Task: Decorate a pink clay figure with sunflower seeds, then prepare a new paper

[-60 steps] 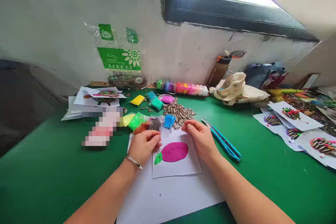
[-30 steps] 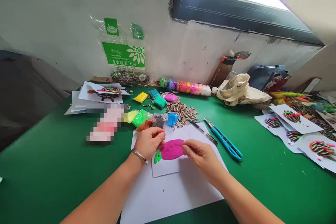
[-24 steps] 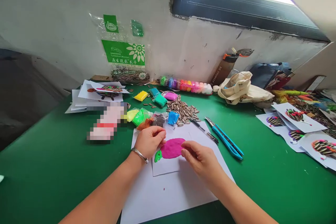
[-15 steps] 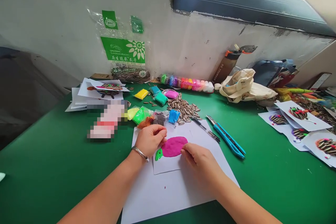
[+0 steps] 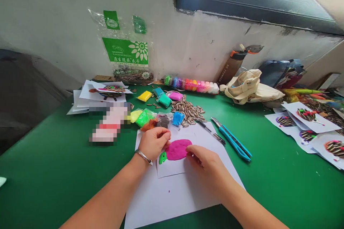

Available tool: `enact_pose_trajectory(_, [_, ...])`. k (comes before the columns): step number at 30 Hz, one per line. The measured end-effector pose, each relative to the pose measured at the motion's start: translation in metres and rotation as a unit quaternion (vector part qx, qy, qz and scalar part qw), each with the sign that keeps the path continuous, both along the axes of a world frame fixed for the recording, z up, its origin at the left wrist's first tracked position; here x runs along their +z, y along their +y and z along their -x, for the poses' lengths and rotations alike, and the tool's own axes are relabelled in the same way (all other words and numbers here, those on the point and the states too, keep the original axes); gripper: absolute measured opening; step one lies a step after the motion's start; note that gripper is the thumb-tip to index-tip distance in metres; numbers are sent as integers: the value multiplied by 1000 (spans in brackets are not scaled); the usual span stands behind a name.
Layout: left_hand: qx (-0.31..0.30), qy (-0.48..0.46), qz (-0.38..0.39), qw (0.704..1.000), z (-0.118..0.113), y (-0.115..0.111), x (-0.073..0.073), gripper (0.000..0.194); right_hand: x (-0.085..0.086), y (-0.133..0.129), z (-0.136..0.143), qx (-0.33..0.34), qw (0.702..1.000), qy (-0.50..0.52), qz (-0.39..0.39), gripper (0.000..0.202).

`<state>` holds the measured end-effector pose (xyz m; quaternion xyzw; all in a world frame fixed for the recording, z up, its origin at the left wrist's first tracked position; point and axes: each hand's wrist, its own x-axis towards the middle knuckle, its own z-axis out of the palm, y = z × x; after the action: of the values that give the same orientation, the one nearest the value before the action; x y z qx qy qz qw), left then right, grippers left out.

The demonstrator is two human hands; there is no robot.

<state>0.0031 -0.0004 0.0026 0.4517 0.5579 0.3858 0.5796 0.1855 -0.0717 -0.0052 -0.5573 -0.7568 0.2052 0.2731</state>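
A flat magenta clay oval (image 5: pixel 178 149) lies on a small white paper card (image 5: pixel 172 171), with a green clay head (image 5: pixel 162 157) at its left end. The card rests on a larger white sheet (image 5: pixel 150 204). My left hand (image 5: pixel 153 144), a bracelet on its wrist, is closed in a pinch at the oval's upper left edge; what lies between its fingertips is hidden. Bent over the oval's right edge is my right hand (image 5: pixel 205 159), thumb and forefinger drawn together, and I cannot make out anything in them.
Beyond the sheet lie bagged clay pieces (image 5: pixel 145 117), a heap of sunflower seeds (image 5: pixel 188 111), a pen (image 5: pixel 211 131) and a blue utility knife (image 5: pixel 233 141). Papers with seed-covered figures (image 5: pixel 306 114) lie at the right, more papers (image 5: pixel 80 96) at the left. A bottle (image 5: pixel 232 65) stands behind.
My right hand's fingertips have shifted slightly up along the oval's right edge. My left hand and the card have stayed in place.
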Motion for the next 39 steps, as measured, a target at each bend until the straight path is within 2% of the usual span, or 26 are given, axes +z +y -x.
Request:
enact_pose_trajectory(5, [-1, 1, -2, 1000, 0, 0, 0, 22, 4, 0, -2, 3, 1000, 7, -12, 23])
enact_pose_trajectory(10, [0, 3, -2, 1000, 0, -1, -1, 23, 7, -3, -1, 15, 999, -36, -35, 24])
enact_pose_trajectory(14, [0, 3, -2, 1000, 0, 0, -2, 23, 1, -6, -2, 20, 995, -74, -56, 26])
enact_pose_trajectory(19, [1, 6, -4, 1000, 0, 0, -2, 22, -9, -7, -3, 6, 994, -71, -83, 22])
enact_pose_trajectory(28, [-2, 9, -8, 1000, -1, 0, -2, 20, -9, -1, 4, 32, 983, -119, -133, 26])
enact_pose_trajectory(33, [-1, 5, -7, 1000, -1, -1, -2, 21, -8, -6, 7, 31, 989, -90, -113, 23])
enact_pose_trajectory(39, [-2, 4, -9, 1000, -1, 0, -2, 21, -5, -4, -6, 16, 1000, 3, 6, 19])
